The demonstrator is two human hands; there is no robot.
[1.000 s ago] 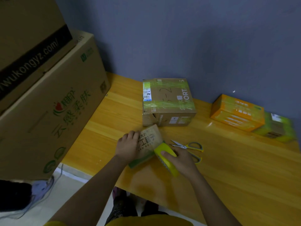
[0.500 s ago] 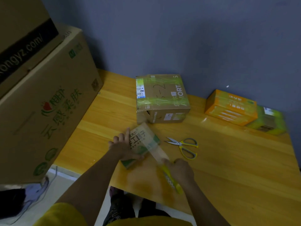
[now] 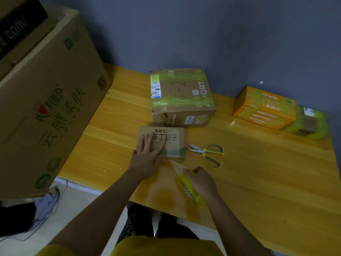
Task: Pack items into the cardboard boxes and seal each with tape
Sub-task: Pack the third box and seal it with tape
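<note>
Small carton (image 3: 167,140) lay at 12 o'clock on surface (image 3: 258,182), pressed flat by left hand (image 3: 147,156), fingers straight. Right hand (image 3: 202,182) gripped tape roll (image 3: 191,190), strip stretched to carton. Judged light, stiff; prone to slide w/o top pressure.

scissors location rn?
Head view: the scissors lie flat on the wooden table, just right of the small cardboard box under the left hand, and beyond the right hand holding the tape roll.
</note>
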